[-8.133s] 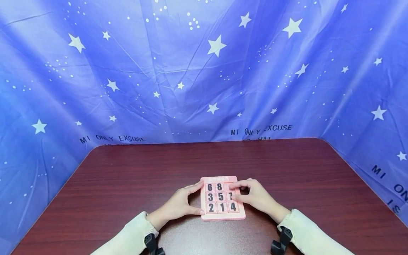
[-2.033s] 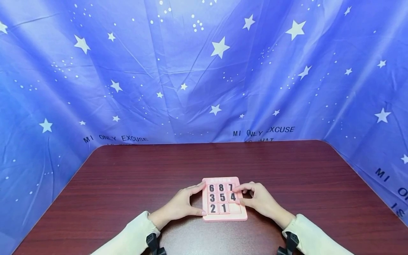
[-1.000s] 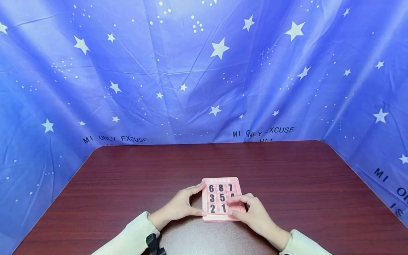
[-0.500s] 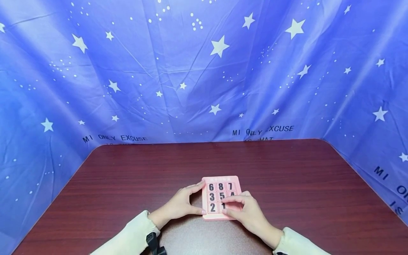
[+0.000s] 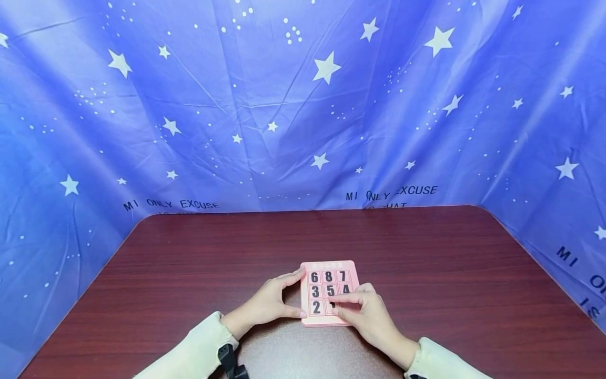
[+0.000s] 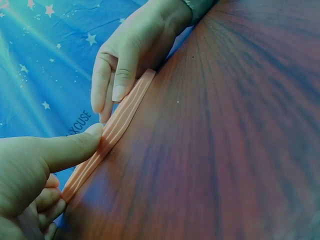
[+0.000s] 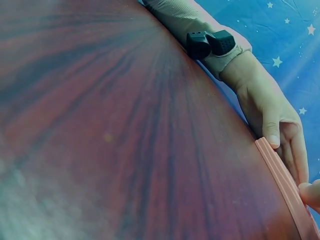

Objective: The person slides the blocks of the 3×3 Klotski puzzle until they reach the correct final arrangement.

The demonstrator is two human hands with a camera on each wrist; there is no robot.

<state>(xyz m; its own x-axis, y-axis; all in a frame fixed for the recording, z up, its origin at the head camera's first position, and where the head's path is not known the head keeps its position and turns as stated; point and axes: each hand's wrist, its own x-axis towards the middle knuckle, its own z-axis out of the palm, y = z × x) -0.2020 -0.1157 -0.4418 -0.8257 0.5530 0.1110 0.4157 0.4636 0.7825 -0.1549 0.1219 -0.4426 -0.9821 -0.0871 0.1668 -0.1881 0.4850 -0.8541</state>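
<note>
A pink number sliding puzzle (image 5: pixel 326 323) lies flat on the table. Its top row reads 6, 8, 7 and the middle row 3, 5, 4. Below them is the 2 tile (image 5: pixel 316 307), beside a partly covered 1 tile (image 5: pixel 332 305). The left hand (image 5: pixel 265 305) grips the puzzle's left side between thumb and fingers. From the right, the right hand (image 5: pixel 374 318) reaches over the frame, index fingertip and thumb touching the 1 tile; it hides the lower right corner. Both wrist views show the puzzle's ridged edge (image 6: pixel 125 107) between the hands.
The dark red wooden table (image 5: pixel 213 252) extends around the puzzle. A blue curtain with white stars (image 5: pixel 284 105) hangs behind and at the sides. A black device (image 5: pixel 229 360) is strapped at the left wrist, near the front edge of the view.
Earlier, the 7 and then the 4 moved up in the right column. Since then the right hand has shifted down and left to the 1 tile. The left hand stays in place.
</note>
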